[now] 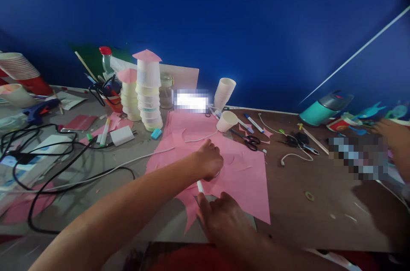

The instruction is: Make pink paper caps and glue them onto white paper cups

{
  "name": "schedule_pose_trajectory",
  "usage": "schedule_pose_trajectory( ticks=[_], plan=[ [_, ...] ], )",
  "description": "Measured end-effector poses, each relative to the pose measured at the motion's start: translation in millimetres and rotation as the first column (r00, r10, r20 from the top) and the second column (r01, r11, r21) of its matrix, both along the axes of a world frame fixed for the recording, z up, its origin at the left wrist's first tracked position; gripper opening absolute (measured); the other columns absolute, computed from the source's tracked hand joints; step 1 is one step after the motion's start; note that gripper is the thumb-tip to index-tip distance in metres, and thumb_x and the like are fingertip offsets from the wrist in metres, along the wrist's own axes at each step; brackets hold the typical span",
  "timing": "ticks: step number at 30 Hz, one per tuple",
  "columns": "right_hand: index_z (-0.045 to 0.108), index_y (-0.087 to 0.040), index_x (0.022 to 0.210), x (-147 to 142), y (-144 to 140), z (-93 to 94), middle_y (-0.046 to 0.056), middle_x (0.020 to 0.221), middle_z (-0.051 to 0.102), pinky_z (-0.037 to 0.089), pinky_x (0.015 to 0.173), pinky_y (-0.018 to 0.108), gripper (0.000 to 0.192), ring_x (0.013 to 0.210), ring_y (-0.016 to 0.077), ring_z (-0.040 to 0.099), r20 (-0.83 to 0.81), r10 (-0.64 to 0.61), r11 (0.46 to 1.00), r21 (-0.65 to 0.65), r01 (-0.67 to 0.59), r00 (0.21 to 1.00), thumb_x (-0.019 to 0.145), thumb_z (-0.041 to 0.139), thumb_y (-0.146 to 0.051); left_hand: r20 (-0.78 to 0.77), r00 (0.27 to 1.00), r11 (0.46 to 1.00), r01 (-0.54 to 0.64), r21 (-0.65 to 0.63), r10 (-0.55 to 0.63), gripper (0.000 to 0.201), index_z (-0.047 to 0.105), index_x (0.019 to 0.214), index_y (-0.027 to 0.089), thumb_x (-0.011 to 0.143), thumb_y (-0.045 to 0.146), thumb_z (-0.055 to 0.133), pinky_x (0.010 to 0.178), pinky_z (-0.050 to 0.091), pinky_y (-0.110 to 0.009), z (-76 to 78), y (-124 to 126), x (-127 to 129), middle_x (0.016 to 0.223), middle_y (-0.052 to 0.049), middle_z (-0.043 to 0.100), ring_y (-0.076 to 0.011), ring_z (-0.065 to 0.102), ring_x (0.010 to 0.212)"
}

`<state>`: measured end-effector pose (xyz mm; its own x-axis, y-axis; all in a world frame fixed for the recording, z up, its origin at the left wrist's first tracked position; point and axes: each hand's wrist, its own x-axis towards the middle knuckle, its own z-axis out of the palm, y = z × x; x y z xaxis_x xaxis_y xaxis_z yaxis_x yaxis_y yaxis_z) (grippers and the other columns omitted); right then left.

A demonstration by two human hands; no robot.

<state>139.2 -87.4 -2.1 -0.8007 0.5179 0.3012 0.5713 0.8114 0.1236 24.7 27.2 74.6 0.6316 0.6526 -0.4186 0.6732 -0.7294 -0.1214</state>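
Note:
My left hand (209,160) is closed in a fist over the pink paper (253,194); what its fingers hold, if anything, is hidden. Nearer to me, my right hand (224,216) is closed, with its fingertips on a narrow white stick-like piece (200,186) that points toward my left fist. I cannot tell its exact kind. Cut pink sheets lie under and around both hands, some with torn edges. A white paper cup (227,121) lies tilted on the paper beyond my left hand. Black-handled scissors (251,140) rest at the paper's right edge.
Two paper-cup towers (149,95) with pink cone tops stand at the back left. A cup stack (224,93) leans near the blue wall. Black cables (35,185) and a glue gun (40,109) lie left. At right are a teal bottle (317,113) and another person's hand (392,136).

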Motion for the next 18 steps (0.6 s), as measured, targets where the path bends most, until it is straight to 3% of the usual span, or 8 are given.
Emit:
schedule_pose_trajectory(
  ticks=[13, 18],
  plan=[
    [0.061, -0.01, 0.111, 62, 16, 8.4, -0.001, 0.058, 0.064, 0.039, 0.062, 0.035, 0.021, 0.049, 0.0154, 0.058, -0.016, 0.101, 0.995, -0.015, -0.102, 0.995, 0.093, 0.05, -0.011, -0.015, 1.0, 1.0, 0.008, 0.0, -0.008, 0.047, 0.07, 0.106, 0.012, 0.061, 0.022, 0.08, 0.094, 0.037, -0.041, -2.5, 1, 1, 0.114, -0.019, 0.067, -0.0302, 0.06, 0.103],
    [0.062, -0.013, 0.108, 85, 35, 18.8, -0.002, 0.058, 0.062, 0.037, 0.06, 0.031, 0.018, 0.051, 0.0147, 0.056, -0.038, 0.121, 0.986, -0.11, -0.124, 0.992, 0.097, 0.049, -0.015, 0.001, 1.0, 1.0, 0.004, -0.008, -0.004, 0.044, 0.071, 0.103, 0.013, 0.061, 0.02, 0.08, 0.093, 0.038, -0.043, -2.4, 1, 1, 0.112, -0.019, 0.068, -0.0315, 0.06, 0.101]
  ],
)
